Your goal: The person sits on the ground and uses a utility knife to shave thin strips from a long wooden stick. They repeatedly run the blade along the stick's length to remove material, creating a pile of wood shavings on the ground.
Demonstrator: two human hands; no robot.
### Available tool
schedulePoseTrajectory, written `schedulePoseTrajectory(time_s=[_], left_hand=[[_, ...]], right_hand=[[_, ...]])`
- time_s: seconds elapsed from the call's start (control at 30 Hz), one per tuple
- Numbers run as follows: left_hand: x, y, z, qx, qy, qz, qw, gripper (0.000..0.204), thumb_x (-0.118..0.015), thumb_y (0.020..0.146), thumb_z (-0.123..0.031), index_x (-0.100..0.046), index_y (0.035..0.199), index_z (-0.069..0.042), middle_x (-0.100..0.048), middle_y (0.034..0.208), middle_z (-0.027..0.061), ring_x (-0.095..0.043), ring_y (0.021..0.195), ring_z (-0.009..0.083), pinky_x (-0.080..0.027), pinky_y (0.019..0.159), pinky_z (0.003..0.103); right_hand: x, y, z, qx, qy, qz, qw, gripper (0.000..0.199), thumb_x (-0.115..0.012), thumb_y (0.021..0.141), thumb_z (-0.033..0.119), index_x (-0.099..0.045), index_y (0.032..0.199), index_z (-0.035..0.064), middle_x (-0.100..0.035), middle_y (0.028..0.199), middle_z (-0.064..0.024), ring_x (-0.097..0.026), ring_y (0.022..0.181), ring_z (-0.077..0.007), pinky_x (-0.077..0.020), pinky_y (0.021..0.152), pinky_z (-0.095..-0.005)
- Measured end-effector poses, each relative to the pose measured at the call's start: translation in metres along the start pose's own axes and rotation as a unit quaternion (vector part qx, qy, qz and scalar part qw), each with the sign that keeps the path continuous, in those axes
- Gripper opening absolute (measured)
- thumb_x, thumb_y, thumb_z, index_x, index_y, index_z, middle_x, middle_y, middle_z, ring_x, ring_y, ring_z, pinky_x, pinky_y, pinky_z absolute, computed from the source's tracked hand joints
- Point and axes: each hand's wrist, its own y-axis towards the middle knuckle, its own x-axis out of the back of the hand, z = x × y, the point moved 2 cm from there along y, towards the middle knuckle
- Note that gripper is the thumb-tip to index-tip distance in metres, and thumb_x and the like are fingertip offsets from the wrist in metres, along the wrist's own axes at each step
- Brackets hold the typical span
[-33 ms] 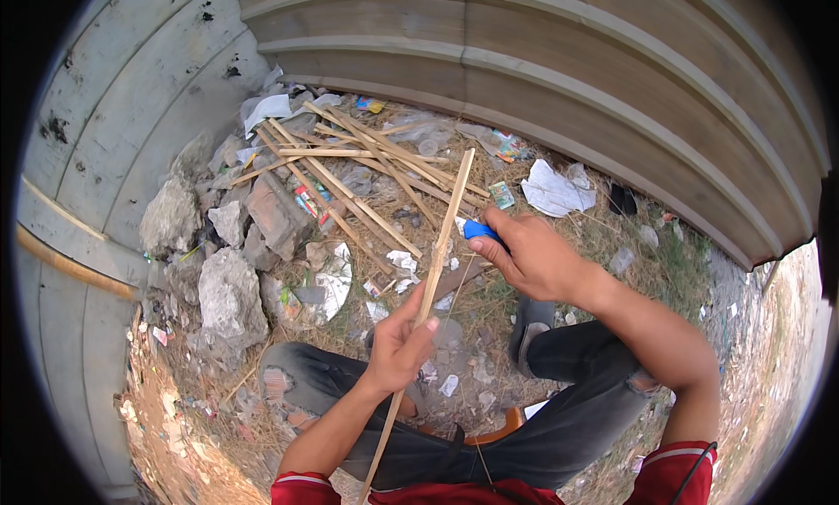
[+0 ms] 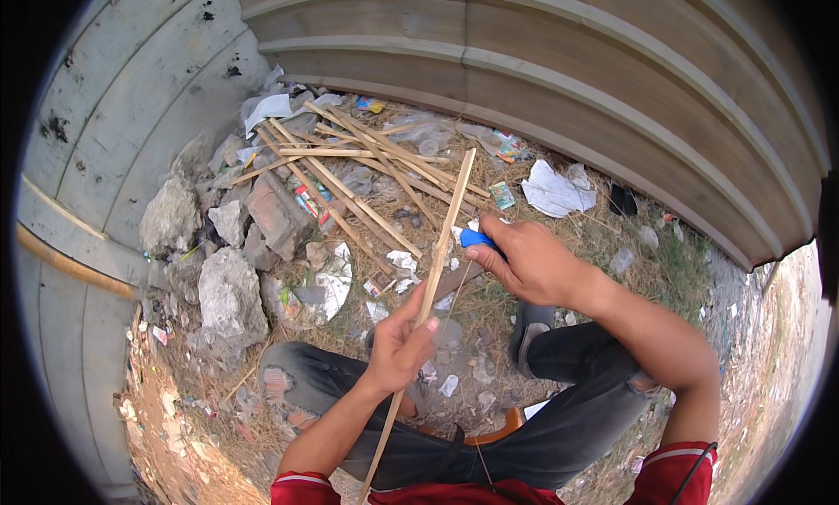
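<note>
the long bamboo strip (image 2: 437,251) runs up from my lap toward the wooden wall (image 2: 559,76), and my left hand (image 2: 400,346) is clenched around it partway up while my right hand (image 2: 524,258) grips a blue-handled tool (image 2: 477,238) pressed just beside the strip. beyond them a heap of cut bamboo sticks (image 2: 367,160) lies crisscrossed on the littered ground, with grey rocks (image 2: 229,295) to the left, a crumpled white paper (image 2: 552,190) to the right, and my dark jeans (image 2: 559,417) below.
</note>
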Motion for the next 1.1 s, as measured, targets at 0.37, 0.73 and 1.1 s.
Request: schedulePoseTrajectory(time_s=[0.37,0.73,1.1], left_hand=[[-0.001,-0.005,-0.008,0.003,0.019,0.016,1.000,0.062,-0.050,0.104,-0.002,-0.024,0.160,-0.002,-0.044,0.073,-0.0068,-0.034,0.053,0.0006,-0.027,0.048,0.022],[0.000,-0.017,0.000,0.033,-0.029,0.072,0.996,0.061,-0.050,0.104,-0.003,-0.026,0.160,-0.002,-0.047,0.072,-0.0047,-0.034,0.051,0.0015,-0.028,0.047,0.022],[0.006,-0.014,-0.005,0.062,-0.030,0.057,0.996,0.059,-0.047,0.105,-0.005,-0.027,0.160,-0.003,-0.035,0.057,-0.0058,-0.028,0.044,0.0041,-0.027,0.044,0.025]], right_hand=[[-0.015,0.006,0.001,-0.021,-0.111,-0.014,0.993,0.047,-0.053,0.103,0.046,-0.058,0.091,0.0008,-0.063,0.064,-0.0233,-0.064,0.065,-0.0476,-0.0505,0.061,-0.0568],[0.052,-0.011,-0.031,-0.115,-0.010,-0.146,0.983,0.050,-0.050,0.106,0.042,-0.061,0.091,-0.0044,-0.058,0.066,-0.0266,-0.057,0.065,-0.0486,-0.0441,0.062,-0.0512],[-0.004,-0.010,0.016,-0.036,-0.086,0.028,0.995,0.046,-0.053,0.103,0.047,-0.062,0.093,0.0030,-0.063,0.065,-0.0232,-0.064,0.065,-0.0480,-0.0515,0.063,-0.0565]])
